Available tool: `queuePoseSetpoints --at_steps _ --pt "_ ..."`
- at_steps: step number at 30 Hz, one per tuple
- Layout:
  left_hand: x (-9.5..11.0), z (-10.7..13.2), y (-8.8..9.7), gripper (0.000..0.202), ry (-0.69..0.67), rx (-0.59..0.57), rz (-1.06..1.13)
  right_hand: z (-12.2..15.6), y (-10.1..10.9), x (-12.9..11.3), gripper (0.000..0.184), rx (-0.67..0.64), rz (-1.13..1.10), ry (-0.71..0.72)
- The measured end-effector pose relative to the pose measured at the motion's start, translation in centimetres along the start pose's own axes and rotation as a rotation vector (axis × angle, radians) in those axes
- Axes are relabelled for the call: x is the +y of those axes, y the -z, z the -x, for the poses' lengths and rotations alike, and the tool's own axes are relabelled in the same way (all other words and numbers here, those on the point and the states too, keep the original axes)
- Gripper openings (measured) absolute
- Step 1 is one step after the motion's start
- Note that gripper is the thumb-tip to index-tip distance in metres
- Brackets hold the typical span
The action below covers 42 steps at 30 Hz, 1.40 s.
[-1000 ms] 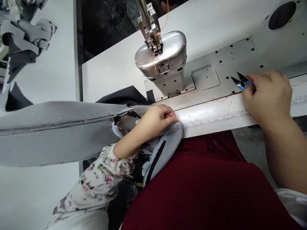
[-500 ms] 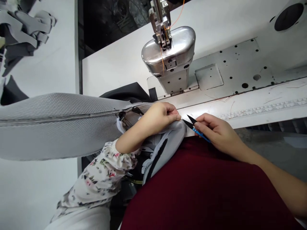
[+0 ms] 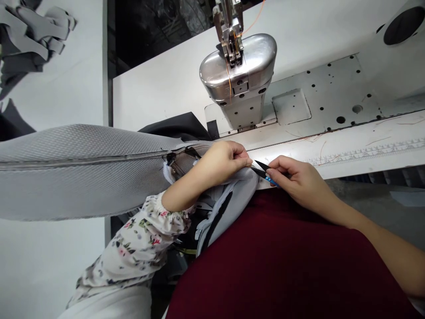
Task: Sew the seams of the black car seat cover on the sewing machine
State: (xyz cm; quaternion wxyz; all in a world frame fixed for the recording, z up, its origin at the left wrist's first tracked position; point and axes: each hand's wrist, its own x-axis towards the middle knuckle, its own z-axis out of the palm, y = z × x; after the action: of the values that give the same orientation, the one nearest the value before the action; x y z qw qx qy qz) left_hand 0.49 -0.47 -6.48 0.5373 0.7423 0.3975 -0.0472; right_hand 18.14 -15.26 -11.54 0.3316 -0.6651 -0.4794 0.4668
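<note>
A long piece of grey mesh fabric [image 3: 83, 177] with a seam along it stretches from the left edge to the front of the sewing machine table. My left hand [image 3: 229, 161] is closed at its right end, thumb and fingers pinching what looks like a thread at the fabric's edge. My right hand [image 3: 288, 175] grips a pair of blue-handled thread snips [image 3: 262, 170]. Their black blades point left, slightly apart, close to the left fingertips and the fabric edge. The pinched bit itself is mostly hidden by the fingers.
Beyond my hands stands a sewing machine post [image 3: 239, 66] with orange thread under its presser foot. Loose orange threads [image 3: 308, 138] and a printed ruler [image 3: 365, 148] lie along the table's front. Grey cut pieces [image 3: 36, 35] are piled on the white table at left.
The snips have moved slightly left, and their blades have come closer together beside the left fingertips. My left hand keeps its pinch. The whole view has shifted a little.
</note>
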Motion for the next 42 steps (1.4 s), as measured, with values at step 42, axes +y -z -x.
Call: queuePoseSetpoints --at_steps 42 --pt "-0.41 0.09 -0.04 0.03 -0.049 0.017 0.001 -0.59 -0.03 0.61 0.029 0.04 -0.473 -0.173"
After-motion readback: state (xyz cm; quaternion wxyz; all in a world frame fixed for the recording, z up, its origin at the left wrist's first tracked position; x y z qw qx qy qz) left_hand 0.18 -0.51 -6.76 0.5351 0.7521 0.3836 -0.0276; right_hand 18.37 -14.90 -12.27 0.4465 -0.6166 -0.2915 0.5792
